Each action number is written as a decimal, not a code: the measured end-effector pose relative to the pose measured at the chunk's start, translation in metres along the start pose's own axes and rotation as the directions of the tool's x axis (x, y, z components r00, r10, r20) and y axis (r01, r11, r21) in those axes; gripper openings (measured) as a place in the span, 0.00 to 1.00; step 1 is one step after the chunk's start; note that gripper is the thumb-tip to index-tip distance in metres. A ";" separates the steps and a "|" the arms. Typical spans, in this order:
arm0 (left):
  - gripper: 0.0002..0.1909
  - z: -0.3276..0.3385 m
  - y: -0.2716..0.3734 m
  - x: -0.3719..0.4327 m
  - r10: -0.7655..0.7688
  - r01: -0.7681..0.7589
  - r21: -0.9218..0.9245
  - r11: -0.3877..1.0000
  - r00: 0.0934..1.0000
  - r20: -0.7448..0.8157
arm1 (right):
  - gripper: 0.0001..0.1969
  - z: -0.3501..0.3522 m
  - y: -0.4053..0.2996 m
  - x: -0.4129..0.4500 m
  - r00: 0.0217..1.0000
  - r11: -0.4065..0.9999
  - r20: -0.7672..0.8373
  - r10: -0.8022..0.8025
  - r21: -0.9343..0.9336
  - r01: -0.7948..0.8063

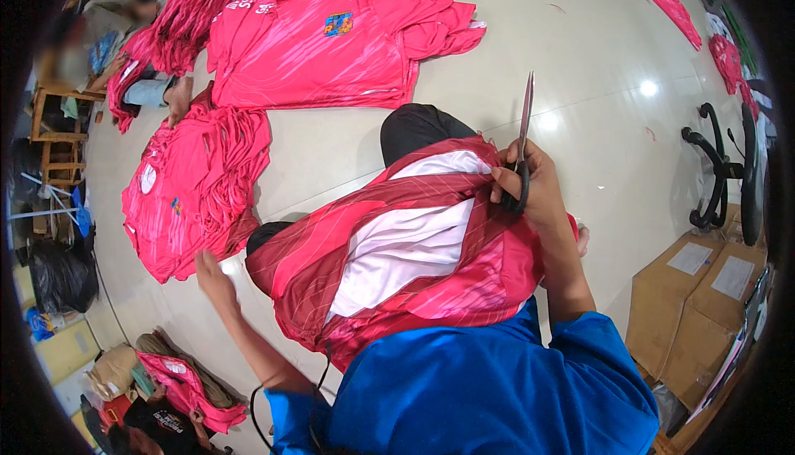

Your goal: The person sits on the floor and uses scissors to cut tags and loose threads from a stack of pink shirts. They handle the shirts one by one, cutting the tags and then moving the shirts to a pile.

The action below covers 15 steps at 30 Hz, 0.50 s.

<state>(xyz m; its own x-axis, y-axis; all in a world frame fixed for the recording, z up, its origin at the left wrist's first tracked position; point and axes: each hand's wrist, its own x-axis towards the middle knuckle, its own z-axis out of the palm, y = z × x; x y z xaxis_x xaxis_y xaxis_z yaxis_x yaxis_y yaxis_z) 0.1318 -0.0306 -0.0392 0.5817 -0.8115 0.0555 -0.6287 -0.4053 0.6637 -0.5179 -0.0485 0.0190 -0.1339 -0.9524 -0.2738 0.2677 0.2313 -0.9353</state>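
Note:
A pink and maroon shirt [428,296] lies bunched across my lap, with its white inner side [404,250] showing in the middle. My right hand [531,175] grips black-handled scissors [525,119], blades pointing up and away from me. Thumb and fingers of that hand also pinch the shirt's gathered edge, where loose threads stick out. Off to the left, my left hand [217,284] is held apart from the shirt, slightly blurred and with nothing visible in it. It is nearest the lower edge of a pile of pink shirts [192,194].
A stack of printed pink shirts [310,51] lies ahead on the tiled floor. One person [93,45] sits far left beside more shirts; another [164,418] handles a pink shirt at lower left. Cardboard boxes [677,306] and a black chair base [714,172] stand right.

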 end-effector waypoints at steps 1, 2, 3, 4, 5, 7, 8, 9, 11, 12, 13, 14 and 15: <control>0.29 -0.036 -0.063 -0.010 0.014 -0.016 0.191 0.981 1.000 0.011 | 0.14 0.002 0.000 0.001 1.000 1.000 0.015 -0.004 -0.007 0.004; 0.27 -0.068 -0.120 -0.032 -0.063 0.061 0.447 0.892 0.998 -0.009 | 0.14 0.005 0.000 0.002 1.000 1.000 0.017 -0.006 -0.016 0.006; 0.26 -0.084 -0.164 -0.064 -0.187 0.174 0.548 0.818 0.982 -0.033 | 0.14 0.007 -0.001 0.001 1.000 0.999 0.012 -0.009 -0.033 0.010; 0.27 -0.105 -0.205 -0.094 -0.227 0.189 0.622 0.760 0.974 -0.018 | 0.14 0.008 -0.001 0.001 1.000 0.999 0.009 -0.006 -0.032 0.006; 0.28 -0.118 -0.237 -0.130 -0.282 0.230 0.668 0.708 0.959 -0.032 | 0.14 0.011 -0.002 0.002 1.000 0.998 0.004 -0.018 -0.057 0.019; 0.31 -0.119 -0.271 -0.186 -0.361 0.265 0.709 0.654 0.932 -0.016 | 0.14 0.013 -0.004 0.001 0.998 0.991 -0.027 -0.049 -0.126 0.046; 0.25 -0.113 -0.275 -0.202 -0.420 0.328 0.671 0.665 0.907 -0.027 | 0.14 0.014 -0.004 -0.001 0.995 0.985 -0.066 -0.075 -0.158 0.064; 0.24 -0.113 -0.279 -0.219 -0.401 0.330 0.661 0.674 0.915 -0.047 | 0.14 0.018 -0.003 -0.001 0.991 0.978 -0.084 -0.100 -0.190 0.083; 0.27 -0.107 -0.279 -0.244 -0.358 0.322 0.640 0.697 0.930 -0.079 | 0.14 0.018 -0.002 -0.001 0.976 0.905 -0.086 -0.201 -0.396 0.152; 0.37 -0.087 -0.266 -0.244 -0.472 0.491 0.680 0.545 0.850 -0.235 | 0.14 0.014 -0.002 -0.002 0.960 0.801 -0.048 -0.275 -0.565 0.201; 0.37 -0.093 -0.259 -0.231 -0.373 0.437 0.670 0.600 0.894 -0.249 | 0.14 0.013 -0.002 -0.002 0.944 0.681 0.000 -0.330 -0.693 0.238; 0.37 -0.100 -0.255 -0.208 -0.253 0.357 0.671 0.649 0.934 -0.253 | 0.14 0.010 -0.003 -0.003 0.930 0.656 0.020 -0.366 -0.704 0.273; 0.35 -0.094 -0.243 -0.195 -0.085 0.227 0.614 0.756 0.964 -0.252 | 0.14 0.014 -0.004 -0.003 0.912 0.614 0.062 -0.405 -0.720 0.322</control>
<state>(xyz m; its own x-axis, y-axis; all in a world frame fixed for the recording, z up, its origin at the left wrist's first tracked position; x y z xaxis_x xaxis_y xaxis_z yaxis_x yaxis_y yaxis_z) 0.2198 0.2658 -0.1413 0.7441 -0.6419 0.1851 -0.6602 -0.7489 0.0567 -0.5057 -0.0495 0.0270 -0.1712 -0.9748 0.1432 -0.5660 -0.0217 -0.8241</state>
